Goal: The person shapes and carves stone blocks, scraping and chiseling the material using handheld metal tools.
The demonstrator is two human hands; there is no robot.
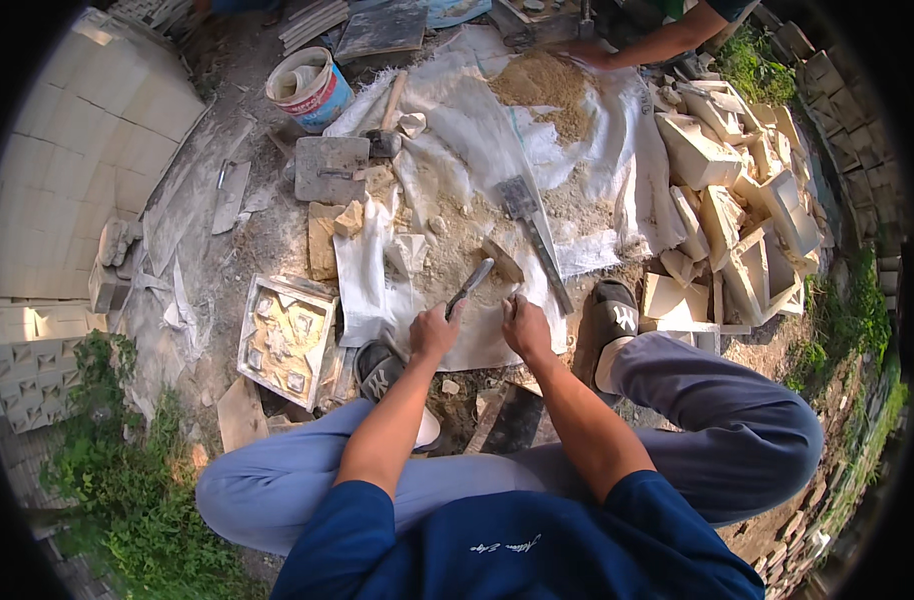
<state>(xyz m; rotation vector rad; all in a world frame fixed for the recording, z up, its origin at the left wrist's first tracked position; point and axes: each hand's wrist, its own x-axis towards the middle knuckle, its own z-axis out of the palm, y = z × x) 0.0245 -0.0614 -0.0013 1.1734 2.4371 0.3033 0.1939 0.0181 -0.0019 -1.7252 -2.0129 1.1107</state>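
Observation:
My left hand (435,332) is closed around a narrow dark tool (469,286) with a rounded grey tip, which angles up and away to the right. Beside it, my right hand (528,328) is closed too; a small pale end sticks out above the fingers, but I cannot make out what it belongs to. Just past both hands, a flat brown piece (503,260) lies on the dusty white woven sheet (372,290). Right of it rests a long dark metal tool (545,255) with a square plate at its far end.
A patterned square mould (289,340) sits left of my feet. Farther off are a plastering float (331,168), a mallet (384,143) and a bucket (310,95). Broken cream blocks (722,215) pile up at right. Another person's arm (657,42) reaches toward a sand heap (537,85).

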